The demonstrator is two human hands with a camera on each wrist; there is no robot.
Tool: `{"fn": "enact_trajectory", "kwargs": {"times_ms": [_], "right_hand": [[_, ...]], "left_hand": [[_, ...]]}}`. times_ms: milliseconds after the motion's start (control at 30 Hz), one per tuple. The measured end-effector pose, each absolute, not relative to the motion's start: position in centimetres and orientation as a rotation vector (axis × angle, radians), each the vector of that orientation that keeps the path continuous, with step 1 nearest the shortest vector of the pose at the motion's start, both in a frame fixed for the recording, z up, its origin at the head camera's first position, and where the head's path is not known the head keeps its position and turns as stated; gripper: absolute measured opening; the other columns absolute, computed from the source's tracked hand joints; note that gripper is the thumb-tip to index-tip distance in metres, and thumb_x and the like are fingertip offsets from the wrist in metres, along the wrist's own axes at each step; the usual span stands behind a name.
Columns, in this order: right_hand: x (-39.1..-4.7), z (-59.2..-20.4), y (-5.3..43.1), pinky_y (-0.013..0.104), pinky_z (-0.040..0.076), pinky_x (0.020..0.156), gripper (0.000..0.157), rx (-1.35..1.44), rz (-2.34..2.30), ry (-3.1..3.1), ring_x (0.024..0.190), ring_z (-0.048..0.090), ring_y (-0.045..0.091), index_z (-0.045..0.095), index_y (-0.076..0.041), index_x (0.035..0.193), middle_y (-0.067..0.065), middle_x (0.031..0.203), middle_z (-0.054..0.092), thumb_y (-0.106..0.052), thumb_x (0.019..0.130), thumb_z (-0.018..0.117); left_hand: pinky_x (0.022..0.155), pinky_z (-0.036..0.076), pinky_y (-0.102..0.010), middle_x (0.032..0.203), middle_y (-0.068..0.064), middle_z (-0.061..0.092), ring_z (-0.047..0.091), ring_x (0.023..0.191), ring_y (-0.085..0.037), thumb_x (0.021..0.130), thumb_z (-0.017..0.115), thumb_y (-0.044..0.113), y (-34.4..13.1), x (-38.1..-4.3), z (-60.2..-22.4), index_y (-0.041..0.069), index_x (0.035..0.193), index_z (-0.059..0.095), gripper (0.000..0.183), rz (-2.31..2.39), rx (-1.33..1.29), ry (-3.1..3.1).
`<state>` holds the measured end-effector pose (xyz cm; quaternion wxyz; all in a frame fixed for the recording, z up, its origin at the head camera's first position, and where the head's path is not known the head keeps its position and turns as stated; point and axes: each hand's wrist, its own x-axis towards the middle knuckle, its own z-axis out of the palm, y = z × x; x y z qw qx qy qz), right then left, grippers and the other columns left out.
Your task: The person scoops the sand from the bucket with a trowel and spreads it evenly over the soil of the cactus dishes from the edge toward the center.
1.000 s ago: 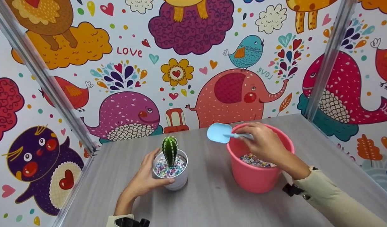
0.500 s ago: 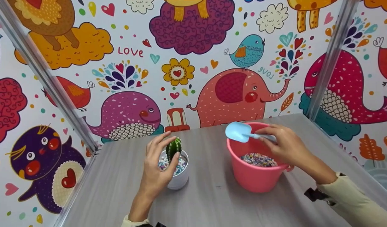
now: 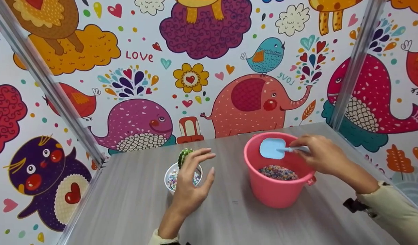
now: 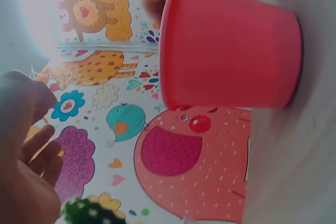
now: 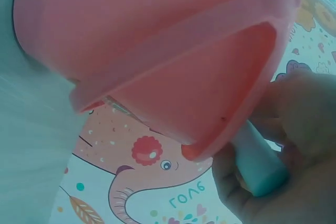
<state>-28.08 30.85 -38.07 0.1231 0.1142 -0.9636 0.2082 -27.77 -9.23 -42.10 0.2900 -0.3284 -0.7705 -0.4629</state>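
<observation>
My right hand (image 3: 323, 154) grips the handle of a light blue toy shovel (image 3: 273, 148), whose blade hangs over the inside of a pink bucket (image 3: 277, 192). Small multicoloured beads (image 3: 278, 172) cover the bucket's bottom. In the right wrist view the fingers wrap the shovel's handle (image 5: 260, 166) beside the bucket's rim. My left hand (image 3: 191, 183) is held with spread, loosely bent fingers in front of a white pot (image 3: 167, 178), holding nothing. A green cactus (image 3: 185, 157) rises from pastel beads in that pot, partly hidden by the hand.
Both containers stand apart on a grey wood-grain table (image 3: 127, 197). Behind it is a wall (image 3: 195, 41) printed with cartoon animals, and metal corner posts (image 3: 357, 64) rise at its left and right ends.
My left hand has let go of the white pot and moved right, across its front. The right hand has moved right with the shovel, bringing its blade from beyond the rim to over the bucket.
</observation>
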Motion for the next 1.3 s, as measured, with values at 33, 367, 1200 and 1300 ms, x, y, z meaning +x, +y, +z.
{"fn": "enact_trajectory", "kwargs": {"times_ms": [33, 367, 1200, 1300], "right_hand": [[-28.3, -38.0, 30.8, 0.046, 0.069, 0.076, 0.03, 0.337, 0.598, -2.822, 0.114, 0.072, 0.043, 0.083, -0.009, 0.121, 0.017, 0.121, 0.08, -0.009, 0.091, 0.085], [-30.3, -38.3, 29.2, 0.04, 0.056, 0.079, 0.027, 0.369, 0.453, -2.881, 0.101, 0.071, 0.031, 0.086, -0.009, 0.112, 0.01, 0.11, 0.08, -0.005, 0.085, 0.088], [-31.3, -41.3, 27.4, 0.042, 0.041, 0.078, 0.016, 0.483, -0.133, -2.807, 0.088, 0.06, 0.026, 0.085, -0.011, 0.094, 0.009, 0.088, 0.08, -0.013, 0.08, 0.093], [-31.3, -41.3, 27.4, 0.044, 0.043, 0.076, 0.013, 0.511, -0.155, -2.772, 0.083, 0.062, 0.025, 0.083, -0.01, 0.091, 0.009, 0.083, 0.078, -0.014, 0.081, 0.092]], "left_hand": [[0.122, 0.05, -0.044, 0.149, 0.009, 0.062, 0.057, 0.143, -0.011, 0.101, 0.077, 0.019, -8.8, -27.8, -42.1, 0.027, 0.141, 0.068, 0.042, -1.239, -0.889, -2.058], [0.103, 0.062, -0.038, 0.135, 0.004, 0.07, 0.069, 0.121, -0.014, 0.102, 0.075, 0.019, -4.3, -29.5, -43.0, 0.023, 0.138, 0.069, 0.037, -1.347, -0.945, -2.093], [0.098, 0.064, -0.036, 0.15, -0.011, 0.065, 0.066, 0.137, -0.03, 0.106, 0.068, 0.036, 1.5, -31.2, -48.1, 0.022, 0.149, 0.059, 0.046, -1.895, -0.875, -2.213], [0.098, 0.064, -0.037, 0.151, -0.01, 0.065, 0.066, 0.137, -0.029, 0.106, 0.068, 0.036, 1.5, -31.2, -48.2, 0.023, 0.148, 0.059, 0.045, -1.908, -0.864, -2.204]]}}
